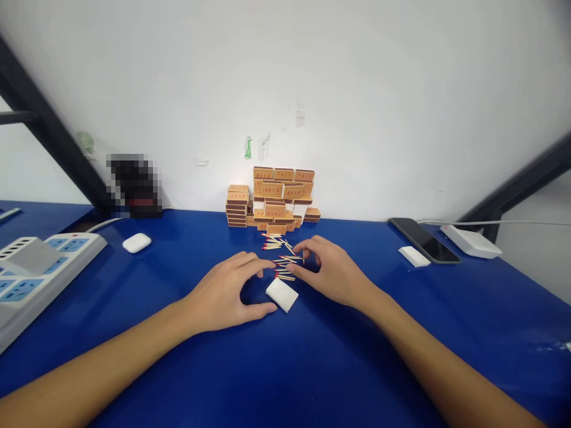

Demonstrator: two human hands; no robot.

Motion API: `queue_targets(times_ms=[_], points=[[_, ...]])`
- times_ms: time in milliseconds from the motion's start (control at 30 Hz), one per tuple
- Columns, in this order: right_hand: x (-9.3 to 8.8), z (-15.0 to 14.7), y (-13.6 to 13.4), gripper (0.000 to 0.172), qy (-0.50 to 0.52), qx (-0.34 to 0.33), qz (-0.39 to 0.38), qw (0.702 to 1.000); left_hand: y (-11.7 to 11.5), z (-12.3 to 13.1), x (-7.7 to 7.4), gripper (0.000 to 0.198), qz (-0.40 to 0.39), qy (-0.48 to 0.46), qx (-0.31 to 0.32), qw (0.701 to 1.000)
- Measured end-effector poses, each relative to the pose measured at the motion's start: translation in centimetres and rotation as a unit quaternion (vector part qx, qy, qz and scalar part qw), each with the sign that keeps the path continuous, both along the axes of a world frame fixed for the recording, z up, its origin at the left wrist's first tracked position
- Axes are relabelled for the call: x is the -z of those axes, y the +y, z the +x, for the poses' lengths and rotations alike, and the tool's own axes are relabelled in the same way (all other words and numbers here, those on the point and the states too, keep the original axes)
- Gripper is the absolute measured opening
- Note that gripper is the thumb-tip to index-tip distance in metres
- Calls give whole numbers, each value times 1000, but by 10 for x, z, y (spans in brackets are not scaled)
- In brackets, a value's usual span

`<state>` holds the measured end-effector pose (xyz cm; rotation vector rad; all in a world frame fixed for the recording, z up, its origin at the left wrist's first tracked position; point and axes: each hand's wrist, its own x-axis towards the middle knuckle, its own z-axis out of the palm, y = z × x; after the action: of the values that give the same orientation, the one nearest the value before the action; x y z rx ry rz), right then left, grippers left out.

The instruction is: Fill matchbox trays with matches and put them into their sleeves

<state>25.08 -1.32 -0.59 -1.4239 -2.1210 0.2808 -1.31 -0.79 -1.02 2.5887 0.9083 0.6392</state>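
Several red-tipped matches (280,254) lie loose on the blue table (312,368), just in front of a stack of orange matchboxes (272,199) against the white wall. A small white inner tray (282,295) lies near the matches. My left hand (227,294) rests beside the tray, thumb touching its near corner, fingertips reaching the matches. My right hand (328,270) hovers over the right side of the pile, fingers curled and pinching at a few matches.
A white power strip (31,267) sits at the left edge, a white earbud case (137,242) beyond it. A dark phone (423,239), a small white block (414,256) and a white adapter with cable (470,241) lie at the right. Black frame bars slant at both sides.
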Motion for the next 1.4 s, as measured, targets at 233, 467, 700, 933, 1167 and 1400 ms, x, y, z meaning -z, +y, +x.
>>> queue_targets(times_ms=[233, 467, 700, 933, 1167, 1400], points=[[2, -7, 5, 37, -11, -39, -55, 998, -6, 4, -1, 37, 8, 10, 36, 999], [1, -11, 6, 20, -6, -38, -106, 994, -9, 4, -1, 28, 15, 8, 40, 999], [-3, 2, 4, 21, -30, -48, -89, 994, -6, 2, -2, 26, 13, 14, 34, 999], [-15, 14, -6, 21, 20, -64, -94, 993, -2, 3, -1, 26, 15, -6, 10, 1000], [-10, -17, -21, 11, -36, -117, -101, 987, -1, 3, 1, 24, 6, -14, 11, 1000], [-13, -10, -22, 8, -17, -105, -54, 993, -1, 3, -1, 24, 10, -10, 11, 1000]])
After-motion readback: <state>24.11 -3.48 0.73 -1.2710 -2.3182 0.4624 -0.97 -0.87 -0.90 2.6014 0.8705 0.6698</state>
